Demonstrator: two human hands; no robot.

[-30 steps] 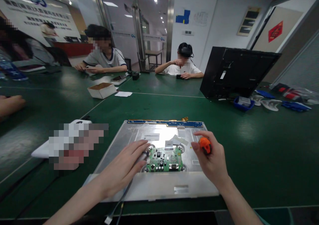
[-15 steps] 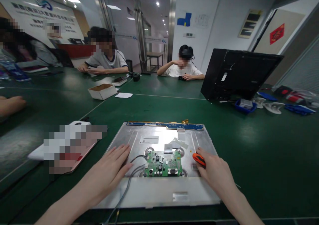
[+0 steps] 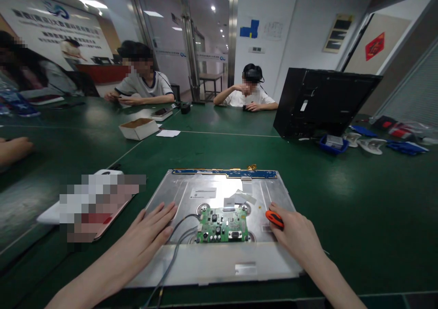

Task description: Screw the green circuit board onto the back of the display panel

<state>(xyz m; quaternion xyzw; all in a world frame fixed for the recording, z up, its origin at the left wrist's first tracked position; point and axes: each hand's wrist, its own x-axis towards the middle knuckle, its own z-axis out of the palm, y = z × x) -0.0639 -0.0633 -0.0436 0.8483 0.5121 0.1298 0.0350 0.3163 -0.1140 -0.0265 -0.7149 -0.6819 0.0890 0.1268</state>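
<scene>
A silver metal panel (image 3: 219,263) lies on the green table, with a green circuit board (image 3: 223,225) near its middle and a blue strip board (image 3: 224,173) along its far edge. Dark cables (image 3: 174,254) run from the circuit board's left side toward the near edge. My left hand (image 3: 150,231) rests flat on the panel's left part, fingers spread. An orange and black tool (image 3: 274,218) is in my right hand (image 3: 296,231), which is closed round it at the panel's right side; the tool's far end is hidden.
A white box (image 3: 138,130) and a paper (image 3: 168,133) lie beyond the panel. At the back right stands a black monitor casing (image 3: 325,101) near a blue tray (image 3: 332,146). White and pink items (image 3: 118,208) lie left. Two people sit opposite; another person's hand (image 3: 16,148) is at far left.
The view has shifted slightly. My left hand has slid a little leftward on the panel, its fingers still spread. My right hand still holds the orange tool.
</scene>
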